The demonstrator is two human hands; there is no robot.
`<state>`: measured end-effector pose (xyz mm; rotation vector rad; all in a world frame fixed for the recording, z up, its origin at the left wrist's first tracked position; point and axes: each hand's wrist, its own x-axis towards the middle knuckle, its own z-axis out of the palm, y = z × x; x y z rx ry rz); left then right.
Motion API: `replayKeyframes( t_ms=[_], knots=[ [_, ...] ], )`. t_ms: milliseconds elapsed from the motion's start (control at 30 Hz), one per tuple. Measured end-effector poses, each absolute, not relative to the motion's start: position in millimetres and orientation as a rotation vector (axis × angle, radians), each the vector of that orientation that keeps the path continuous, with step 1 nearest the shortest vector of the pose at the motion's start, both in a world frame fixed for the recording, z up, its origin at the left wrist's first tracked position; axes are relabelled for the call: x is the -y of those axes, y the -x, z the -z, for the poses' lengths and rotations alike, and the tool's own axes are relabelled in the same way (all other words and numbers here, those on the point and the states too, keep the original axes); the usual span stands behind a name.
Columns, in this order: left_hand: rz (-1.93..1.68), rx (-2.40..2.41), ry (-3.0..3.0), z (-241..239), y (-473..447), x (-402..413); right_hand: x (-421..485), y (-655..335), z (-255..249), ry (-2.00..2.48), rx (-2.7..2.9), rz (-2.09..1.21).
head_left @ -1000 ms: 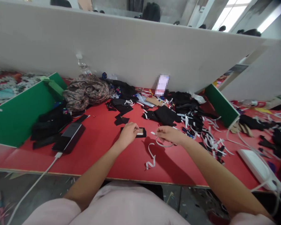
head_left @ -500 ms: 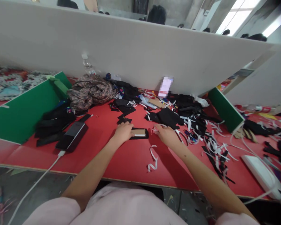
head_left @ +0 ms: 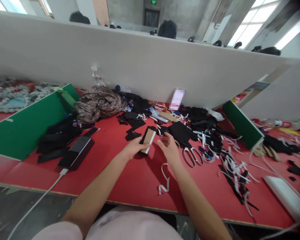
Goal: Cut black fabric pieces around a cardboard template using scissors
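My left hand grips a small black fabric piece with a tan card and a white strip on it, lifted and tilted off the red table. My right hand hovers just right of that piece with fingers spread and nothing in it. A pair of scissors with white handles lies on the table right of my right hand. A curled white strip lies nearer the front edge.
Black fabric scraps and white strips litter the right side. A camouflage cloth heap and a water bottle stand at the back. A dark phone with a white cable lies left. Green dividers flank the table; a white partition stands behind.
My left hand has lifted the black piece off the table and tilted it. My right hand let go of the scissors, which now lie on the table, and moved toward the piece.
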<state>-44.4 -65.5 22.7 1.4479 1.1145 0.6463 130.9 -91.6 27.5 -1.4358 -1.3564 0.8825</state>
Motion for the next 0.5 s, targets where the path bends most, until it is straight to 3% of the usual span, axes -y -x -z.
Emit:
replayKeyframes(
  t_ms=[100,300,500],
  knots=[
    [-0.689,-1.01,-1.347,-18,35,70,84,-123,-20,1.268,1.135,-1.21],
    [-0.677,-0.829,-1.041,-17,30,73,75,-133,-19,1.184,1.007,-1.188],
    [-0.662,-0.826,-1.015,-19,36,73,74,-129,-25,1.022,1.023,-1.393]
  ],
)
